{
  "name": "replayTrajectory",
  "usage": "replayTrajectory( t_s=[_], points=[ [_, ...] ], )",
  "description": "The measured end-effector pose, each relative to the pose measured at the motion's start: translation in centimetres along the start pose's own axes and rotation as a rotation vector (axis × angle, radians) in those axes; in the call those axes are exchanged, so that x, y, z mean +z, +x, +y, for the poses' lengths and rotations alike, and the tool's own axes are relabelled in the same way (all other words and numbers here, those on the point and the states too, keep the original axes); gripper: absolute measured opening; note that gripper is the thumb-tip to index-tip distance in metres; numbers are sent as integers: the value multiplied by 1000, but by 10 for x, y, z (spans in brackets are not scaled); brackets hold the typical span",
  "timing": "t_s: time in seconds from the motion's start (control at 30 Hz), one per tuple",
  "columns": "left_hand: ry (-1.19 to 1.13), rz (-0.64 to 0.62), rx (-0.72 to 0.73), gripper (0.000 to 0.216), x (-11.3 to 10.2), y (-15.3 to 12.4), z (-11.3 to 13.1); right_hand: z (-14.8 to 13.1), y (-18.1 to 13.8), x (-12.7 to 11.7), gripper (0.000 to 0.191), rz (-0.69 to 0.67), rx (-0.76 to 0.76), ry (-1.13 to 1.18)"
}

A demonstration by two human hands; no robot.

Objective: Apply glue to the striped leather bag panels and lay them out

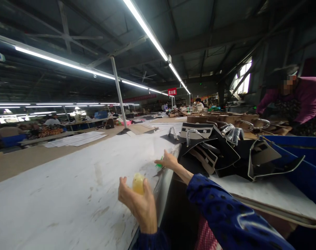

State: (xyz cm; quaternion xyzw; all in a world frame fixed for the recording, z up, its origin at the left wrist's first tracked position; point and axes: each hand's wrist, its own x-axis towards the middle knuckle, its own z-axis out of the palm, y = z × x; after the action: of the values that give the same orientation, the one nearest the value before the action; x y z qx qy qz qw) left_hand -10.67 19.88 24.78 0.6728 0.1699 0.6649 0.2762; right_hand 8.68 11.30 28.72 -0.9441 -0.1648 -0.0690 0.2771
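Our blue sleeve [223, 208] stretched beside our left hand [141, 204], clasped on a yellow container [138, 184]; beyond, our right hand [170, 161] met a green item [159, 165], whether clamped we couldn't tell.

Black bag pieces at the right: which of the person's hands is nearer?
Right. In the picture, the right hand is just left of the black bag pieces, apart from them; the left hand, by a yellow object, is farther off, lower and more to the left.

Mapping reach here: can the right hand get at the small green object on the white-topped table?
Looks like yes: the right hand is at the small green object, nothing visible between them; contact unclear.
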Motion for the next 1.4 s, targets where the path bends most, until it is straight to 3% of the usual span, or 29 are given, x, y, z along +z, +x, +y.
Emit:
replayTrajectory(
  t_s=[0.07,0.1,0.17,0.27,0.43,0.67,0.83,1.03,1.27,1.4],
  points=[
    [-166,97,39,52,-3,-6,16,2,1,0,81,-26,-12,41],
    [-269,67,47,44,-2,-10,23,3,2,0,82,-39,-26,64],
    [-390,-151,54,38,11,-22,33,7,1,1,83,-60,-66,112],
    [-100,-391,-7,43,50,-35,31,11,-1,2,86,-80,-124,167],
    [100,-554,-130,39,109,-24,14,14,0,4,88,-90,-132,202],
    [234,-669,-237,23,120,4,21,20,4,10,78,-78,-130,284],
    [290,-671,-256,25,119,5,23,26,2,6,65,-68,-117,453],
    [285,-607,-238,30,119,-3,23,60,-28,-19,51,157,-36,719],
    [103,-405,-153,42,126,-5,11,160,-102,-17,59,304,195,880],
    [-46,-264,9,34,107,-13,30,233,-159,-4,66,382,354,903]
  ],
)
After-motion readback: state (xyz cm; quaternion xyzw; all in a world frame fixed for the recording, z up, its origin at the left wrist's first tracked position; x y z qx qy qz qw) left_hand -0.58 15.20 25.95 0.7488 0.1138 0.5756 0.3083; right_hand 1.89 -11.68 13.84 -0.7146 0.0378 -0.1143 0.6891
